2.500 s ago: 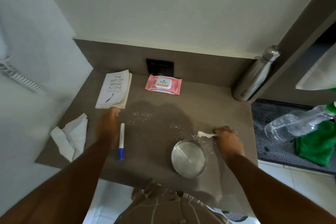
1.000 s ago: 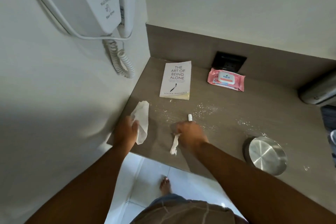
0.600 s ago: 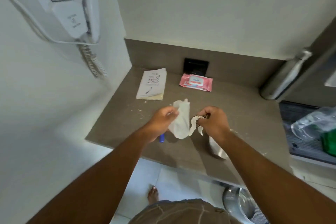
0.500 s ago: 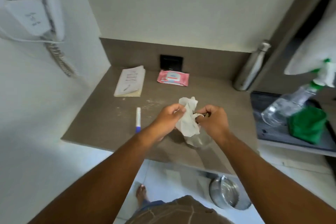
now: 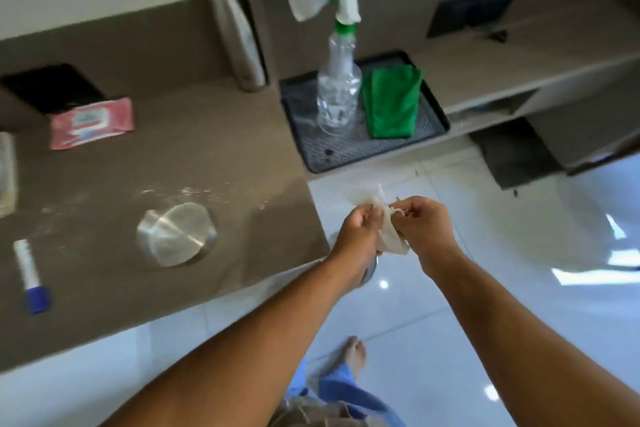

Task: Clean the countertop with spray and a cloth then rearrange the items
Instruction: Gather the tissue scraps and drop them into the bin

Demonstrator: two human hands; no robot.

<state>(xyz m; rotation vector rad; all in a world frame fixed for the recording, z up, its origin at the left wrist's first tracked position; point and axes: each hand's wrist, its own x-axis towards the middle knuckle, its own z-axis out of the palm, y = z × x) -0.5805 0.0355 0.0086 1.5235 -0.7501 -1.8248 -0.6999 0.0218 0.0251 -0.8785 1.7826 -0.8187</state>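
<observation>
Both hands are held off the countertop (image 5: 207, 156), beyond its right edge and over the tiled floor. The left hand (image 5: 358, 227) and the right hand (image 5: 427, 225) are each closed on one crumpled white tissue (image 5: 384, 218), bunched between them.

Risk, judged: loose scraps may be shed from the tissue onto the floor if the wad is not kept tight. White crumbs (image 5: 194, 191) are seen on the countertop just behind the steel dish (image 5: 176, 234); they may be smeared if sprayed before being swept off.

Spray bottle (image 5: 337, 94) and green cloth (image 5: 391, 100) are untouched on the black tray (image 5: 349, 156), right of the countertop.

Count: tissue 1; spray bottle 1; cloth 1; dish 1; marker (image 5: 29, 274) 1; wipes pack (image 5: 91, 123) 1; steel flask (image 5: 239, 35) 1.
</observation>
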